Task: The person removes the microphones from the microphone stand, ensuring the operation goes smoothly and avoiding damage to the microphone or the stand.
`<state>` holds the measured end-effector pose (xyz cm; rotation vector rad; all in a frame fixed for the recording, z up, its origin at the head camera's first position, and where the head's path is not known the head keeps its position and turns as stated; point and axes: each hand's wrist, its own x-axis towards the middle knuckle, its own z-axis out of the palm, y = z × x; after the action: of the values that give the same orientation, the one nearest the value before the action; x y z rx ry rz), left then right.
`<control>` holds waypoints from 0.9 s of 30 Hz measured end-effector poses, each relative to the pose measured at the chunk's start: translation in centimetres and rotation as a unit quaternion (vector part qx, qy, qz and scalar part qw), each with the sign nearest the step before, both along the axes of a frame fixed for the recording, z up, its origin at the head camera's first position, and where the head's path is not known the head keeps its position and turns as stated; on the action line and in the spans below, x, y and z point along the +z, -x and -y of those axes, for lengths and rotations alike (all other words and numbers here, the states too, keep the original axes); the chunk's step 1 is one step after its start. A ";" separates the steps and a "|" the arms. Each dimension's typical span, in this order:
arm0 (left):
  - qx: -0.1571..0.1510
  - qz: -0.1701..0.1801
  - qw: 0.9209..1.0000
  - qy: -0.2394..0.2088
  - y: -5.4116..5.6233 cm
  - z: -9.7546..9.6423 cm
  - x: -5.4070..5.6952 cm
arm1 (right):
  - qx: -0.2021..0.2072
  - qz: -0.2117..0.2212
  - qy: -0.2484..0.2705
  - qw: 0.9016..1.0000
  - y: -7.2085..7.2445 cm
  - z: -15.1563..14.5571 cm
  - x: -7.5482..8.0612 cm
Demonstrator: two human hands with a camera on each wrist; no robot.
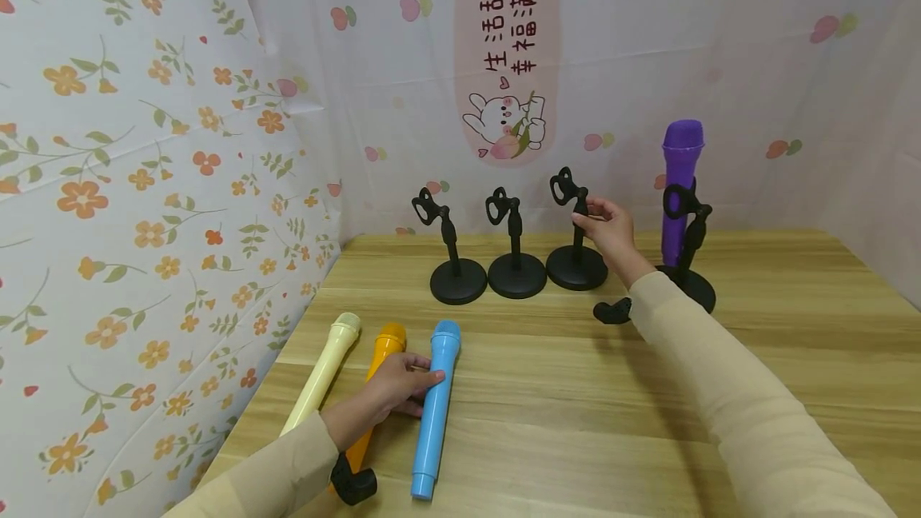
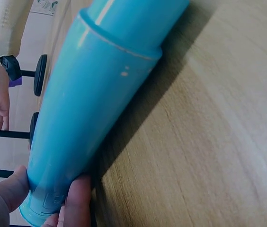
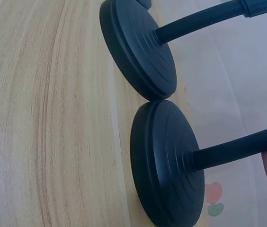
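My left hand (image 1: 394, 384) grips a light blue toy microphone (image 1: 432, 438) by its upper body, thumb on one side and fingers on the other. In the left wrist view, the microphone's barrel (image 2: 91, 104) slants close over the wooden surface. Farther back, my right hand (image 1: 612, 230) pinches the upright of a black microphone stand (image 1: 578, 268), just under its clip (image 1: 565, 185). The right wrist view shows this stand's round base (image 3: 169, 165) against the base of a neighbouring stand (image 3: 140, 47). The held stand's clip has no microphone in it.
Two more black stands, a middle one (image 1: 516, 276) and a left one (image 1: 458, 281), stand alongside. At the right, a purple microphone (image 1: 676, 242) stands upright at another stand (image 1: 694, 288). An orange microphone (image 1: 391, 339) and a pale yellow one (image 1: 320, 374) lie at the left. A patterned cloth (image 1: 403, 102) hangs behind.
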<state>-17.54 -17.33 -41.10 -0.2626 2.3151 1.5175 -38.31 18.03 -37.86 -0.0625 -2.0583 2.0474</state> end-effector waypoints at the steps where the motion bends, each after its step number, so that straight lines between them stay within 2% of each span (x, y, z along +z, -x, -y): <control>1: 0.001 0.001 1.000 0.000 0.0 0.0 0.0 | 0.000 -0.001 -0.001 1.000 0.0 0.0 0.1; 14: 0.003 -0.011 1.000 0.019 0.1 -0.2 -0.1 | 0.004 0.009 0.010 1.000 -0.3 0.2 0.3; 27: 0.005 -0.010 1.000 0.016 -0.1 -0.4 -0.1 | 0.015 0.001 0.020 1.000 -0.6 0.0 0.3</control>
<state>-17.43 -16.95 -41.21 -0.2690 2.3597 1.4959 -37.69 18.05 -37.51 -0.0411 -2.0316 2.1075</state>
